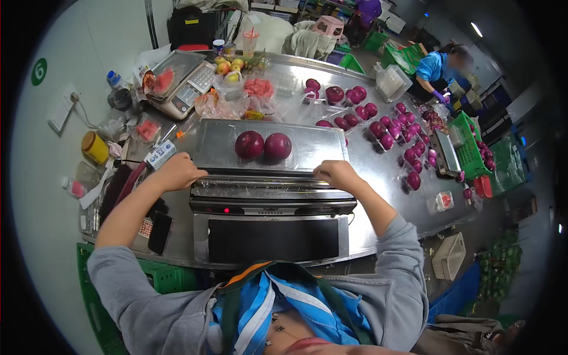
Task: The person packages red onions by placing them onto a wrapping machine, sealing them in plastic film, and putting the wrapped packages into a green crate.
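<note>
Two red onions (263,145) sit side by side in a clear tray on the metal plate (222,133) of a wrapping machine (272,206). At the left end of the machine's front rollers, my left hand (178,172) is closed, its fingers pinching what looks like the edge of clear film. My right hand (340,176) is closed in the same way at the right end. The film between them is hard to make out. Both hands are nearer to me than the onions, one on each side. A red light glows on the machine's front.
Packed onions (384,127) spread over the right of the steel table (378,213). A scale (180,86), apples (228,68) and cut watermelon (258,89) stand at the back left. A phone (160,233) lies front left. Another person (435,71) works at the far right.
</note>
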Action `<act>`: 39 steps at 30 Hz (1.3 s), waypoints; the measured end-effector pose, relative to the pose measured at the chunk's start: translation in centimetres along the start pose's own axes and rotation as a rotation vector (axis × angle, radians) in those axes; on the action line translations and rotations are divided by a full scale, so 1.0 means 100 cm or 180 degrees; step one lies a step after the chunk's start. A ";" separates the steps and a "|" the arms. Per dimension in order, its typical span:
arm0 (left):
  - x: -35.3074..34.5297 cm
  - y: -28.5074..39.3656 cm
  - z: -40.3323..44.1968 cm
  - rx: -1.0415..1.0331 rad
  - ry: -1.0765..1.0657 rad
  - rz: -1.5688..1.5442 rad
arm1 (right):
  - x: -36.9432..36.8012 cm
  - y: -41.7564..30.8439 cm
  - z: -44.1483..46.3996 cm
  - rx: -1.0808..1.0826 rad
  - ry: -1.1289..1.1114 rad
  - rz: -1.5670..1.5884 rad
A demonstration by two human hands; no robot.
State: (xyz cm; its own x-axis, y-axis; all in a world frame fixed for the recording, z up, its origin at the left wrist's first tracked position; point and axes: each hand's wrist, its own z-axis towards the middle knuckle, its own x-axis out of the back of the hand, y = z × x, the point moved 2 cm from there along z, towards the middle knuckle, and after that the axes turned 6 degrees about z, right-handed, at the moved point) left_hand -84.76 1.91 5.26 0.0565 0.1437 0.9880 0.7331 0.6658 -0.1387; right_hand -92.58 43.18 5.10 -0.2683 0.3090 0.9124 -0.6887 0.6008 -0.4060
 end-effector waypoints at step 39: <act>-0.002 -0.006 0.081 0.1452 0.0732 -0.5456 | -0.034 0.009 0.082 -0.1516 -0.0392 0.4799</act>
State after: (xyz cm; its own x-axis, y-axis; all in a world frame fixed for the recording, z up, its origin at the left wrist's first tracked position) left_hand -90.76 7.41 4.59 -0.3779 -0.9257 0.0175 -0.1559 0.0823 0.9843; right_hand -97.83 36.69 2.05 -0.5485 0.7654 -0.3367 0.5075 -0.0152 -0.8615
